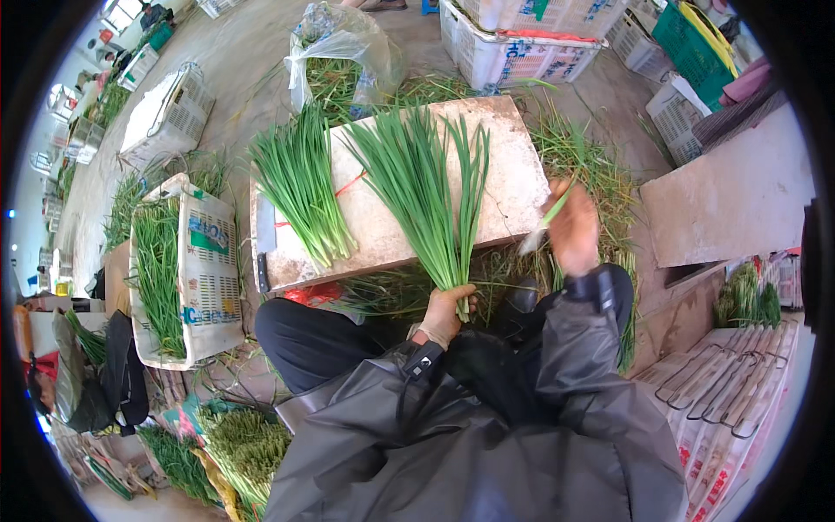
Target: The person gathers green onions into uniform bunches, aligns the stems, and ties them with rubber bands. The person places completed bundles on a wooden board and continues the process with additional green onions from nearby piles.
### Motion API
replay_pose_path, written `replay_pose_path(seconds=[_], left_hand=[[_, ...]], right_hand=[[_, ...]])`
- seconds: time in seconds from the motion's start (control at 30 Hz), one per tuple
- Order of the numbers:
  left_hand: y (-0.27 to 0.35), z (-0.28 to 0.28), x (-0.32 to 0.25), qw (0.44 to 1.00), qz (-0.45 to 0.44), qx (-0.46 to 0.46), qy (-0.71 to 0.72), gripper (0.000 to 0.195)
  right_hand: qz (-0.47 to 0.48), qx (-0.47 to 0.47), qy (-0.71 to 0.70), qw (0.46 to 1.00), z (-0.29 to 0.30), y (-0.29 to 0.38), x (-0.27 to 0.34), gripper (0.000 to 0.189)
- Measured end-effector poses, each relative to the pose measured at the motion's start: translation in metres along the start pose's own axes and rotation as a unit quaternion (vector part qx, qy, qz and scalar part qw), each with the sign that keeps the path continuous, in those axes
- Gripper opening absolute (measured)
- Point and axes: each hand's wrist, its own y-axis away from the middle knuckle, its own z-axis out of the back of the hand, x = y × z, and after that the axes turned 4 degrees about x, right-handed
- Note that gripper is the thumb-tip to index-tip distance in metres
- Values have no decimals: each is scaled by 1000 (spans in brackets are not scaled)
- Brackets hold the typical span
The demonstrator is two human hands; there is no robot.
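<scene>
My left hand (447,313) is closed around the pale lower stems of a bunch of garlic chives (424,196). The green leaves fan out over a worn board (515,150) in front of my knees. Off the board's right edge, my right hand (574,228) is blurred by motion. A single pale green leaf (558,207) crosses its fingers; blur hides whether they grip it. Another chive bundle (303,189) rests on the board's left part, with a red tie (350,184) beside it. Along the left edge lies a knife with a black handle (262,273).
A white crate of chives (186,274) stands at my left. Leaf scraps (580,150) cover the floor right of the board. Beyond it are a clear plastic bag (362,46) and stacked white crates (515,59). Another person's sleeve (740,114) shows at upper right.
</scene>
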Motion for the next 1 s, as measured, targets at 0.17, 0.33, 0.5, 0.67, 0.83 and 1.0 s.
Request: replay_pose_path(seconds=[0.17, 0.33, 0.5, 0.67, 0.83, 1.0], left_hand=[[-1, -2, -1, 1000, -9, 4, -10, 17], [3, -9, -1, 996, -49, -22, -65, 21], [-1, -7, 4, 932, -221, -111, -266, 32], [-11, 7, 6, 879, -180, -197, -396, 48], [-14, 8, 9, 898, -195, -180, -351, 47], [-10, 4, 5, 912, -207, -147, -322, 44]], right_hand=[[-128, -133, 557, 810, 50, -19, -36, 57], [-1, 20, 785, 619, 46, -2, -106, 44], [4, -72, 805, 588, 65, -18, -105, 26], [-43, -329, 622, 709, 111, -30, -68, 36], [52, -236, 709, 662, 98, -10, -82, 57], [77, -79, 748, 654, 60, -11, -99, 66]])
